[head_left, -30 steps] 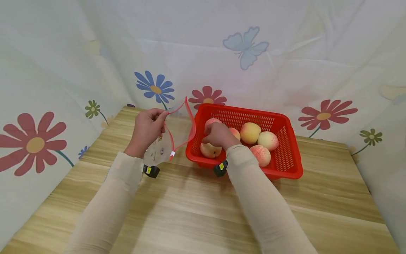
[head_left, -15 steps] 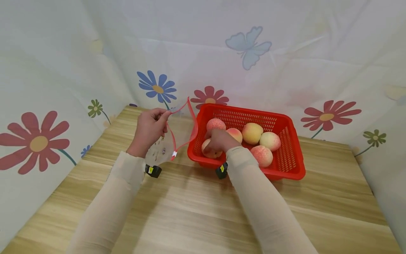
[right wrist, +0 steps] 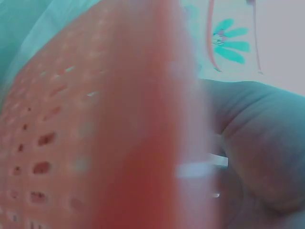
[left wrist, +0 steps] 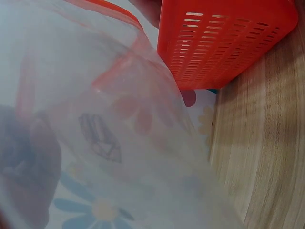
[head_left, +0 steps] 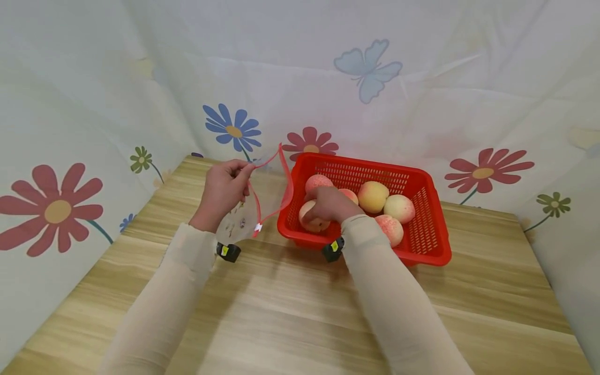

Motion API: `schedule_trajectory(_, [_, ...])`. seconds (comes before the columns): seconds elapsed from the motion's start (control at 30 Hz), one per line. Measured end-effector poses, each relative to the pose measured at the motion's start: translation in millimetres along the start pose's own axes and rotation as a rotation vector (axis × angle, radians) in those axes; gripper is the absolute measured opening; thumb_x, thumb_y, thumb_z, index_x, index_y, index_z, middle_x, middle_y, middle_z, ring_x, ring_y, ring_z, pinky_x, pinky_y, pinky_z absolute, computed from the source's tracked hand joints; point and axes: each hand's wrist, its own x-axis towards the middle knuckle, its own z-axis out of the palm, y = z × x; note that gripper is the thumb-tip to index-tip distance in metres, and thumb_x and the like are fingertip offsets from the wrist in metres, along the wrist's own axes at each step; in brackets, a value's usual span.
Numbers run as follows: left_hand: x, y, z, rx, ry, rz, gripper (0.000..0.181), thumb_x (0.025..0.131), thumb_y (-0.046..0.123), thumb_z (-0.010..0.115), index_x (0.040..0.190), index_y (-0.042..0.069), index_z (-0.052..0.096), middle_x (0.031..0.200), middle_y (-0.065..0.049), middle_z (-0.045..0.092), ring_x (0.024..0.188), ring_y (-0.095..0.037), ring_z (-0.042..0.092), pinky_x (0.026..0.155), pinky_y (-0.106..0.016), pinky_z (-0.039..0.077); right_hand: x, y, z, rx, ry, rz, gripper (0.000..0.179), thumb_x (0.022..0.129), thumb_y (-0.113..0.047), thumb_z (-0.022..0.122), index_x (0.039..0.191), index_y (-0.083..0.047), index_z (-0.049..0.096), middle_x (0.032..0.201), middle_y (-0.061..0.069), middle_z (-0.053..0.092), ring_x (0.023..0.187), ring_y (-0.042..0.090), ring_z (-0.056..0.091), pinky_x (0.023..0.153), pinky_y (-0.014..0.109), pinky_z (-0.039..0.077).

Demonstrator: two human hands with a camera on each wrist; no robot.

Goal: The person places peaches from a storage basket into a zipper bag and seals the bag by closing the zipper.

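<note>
In the head view my left hand (head_left: 222, 188) pinches the rim of a clear zip bag (head_left: 234, 221) with red edging and a white slider. The bag's mouth gapes towards the basket. My right hand (head_left: 334, 203) reaches into a red plastic basket (head_left: 438, 252) and grips a pale peach (head_left: 315, 225) in its front left corner, fingers partly covering it. A pinker peach (head_left: 319, 180) lies just behind that hand. In the left wrist view the translucent bag (left wrist: 143, 157) fills most of the picture. The basket wall, blurred, hides much of the right wrist view.
Further right in the basket sit a yellow peach (head_left: 372, 196), a whitish peach (head_left: 400, 209) and a pink peach (head_left: 390, 229). The basket stands on a wood-grain table (head_left: 281, 312), close to a flower-printed curtain (head_left: 422, 104).
My right hand has shifted from beside the pink peach onto the front left peach, which has turned in its grasp. The left hand and bag stay almost where they were.
</note>
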Motion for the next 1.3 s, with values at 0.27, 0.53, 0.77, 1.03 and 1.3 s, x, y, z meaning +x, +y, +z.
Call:
schedule_trajectory(0.27, [-0.6, 0.1, 2.5, -0.019, -0.017, -0.021, 0.029, 0.096, 0.036, 0.059, 0.101, 0.009, 0.07, 0.065, -0.011, 0.057, 0.046, -0.021, 0.054, 0.046, -0.027, 0.05, -6.7, 4, -17, 0.033, 0.059, -0.021, 0.062, 0.076, -0.035, 0.081, 0.132, -0.019, 0.058, 0.116, -0.001, 0.062, 0.108, 0.023, 0.053, 0.088, 0.037, 0.053])
schedule_trajectory(0.53, [-1.6, 0.7, 6.4, -0.026, -0.023, -0.013, 0.028, 0.096, 0.034, 0.059, 0.102, 0.009, 0.07, 0.064, -0.012, 0.057, 0.046, -0.021, 0.054, 0.046, -0.028, 0.051, -18.9, 3, -34, 0.074, 0.082, -0.042, 0.058, 0.077, -0.034, 0.08, 0.13, -0.023, 0.059, 0.122, 0.001, 0.059, 0.112, 0.024, 0.05, 0.085, 0.039, 0.057])
schedule_trajectory(0.77, [-2.6, 3.1, 10.9, 0.0, -0.014, -0.018, 0.028, 0.096, 0.035, 0.059, 0.104, 0.01, 0.07, 0.066, -0.012, 0.058, 0.048, -0.021, 0.055, 0.047, -0.027, 0.051, -22.7, -2, -40, 0.077, 0.147, -0.126, 0.053, 0.078, -0.036, 0.078, 0.127, -0.022, 0.062, 0.12, -0.001, 0.062, 0.111, 0.022, 0.052, 0.089, 0.039, 0.054])
schedule_trajectory(1.03, [-3.8, 5.3, 14.5, 0.002, -0.001, -0.006, 0.026, 0.096, 0.033, 0.06, 0.103, 0.01, 0.07, 0.065, -0.011, 0.058, 0.047, -0.022, 0.055, 0.047, -0.027, 0.052, -27.7, -20, -39, 0.119, 0.197, -0.202, 0.053, 0.077, -0.038, 0.078, 0.126, -0.025, 0.061, 0.116, -0.004, 0.061, 0.107, 0.019, 0.054, 0.086, 0.037, 0.055])
schedule_trajectory(1.3, [-5.3, 8.8, 19.3, -0.014, -0.005, -0.008, 0.023, 0.096, 0.029, 0.06, 0.103, 0.009, 0.07, 0.065, -0.011, 0.058, 0.046, -0.022, 0.055, 0.044, -0.028, 0.051, -27.1, -34, -33, 0.17, 0.24, -0.274, 0.053, 0.077, -0.037, 0.079, 0.125, -0.025, 0.06, 0.115, -0.003, 0.061, 0.105, 0.019, 0.056, 0.082, 0.034, 0.056])
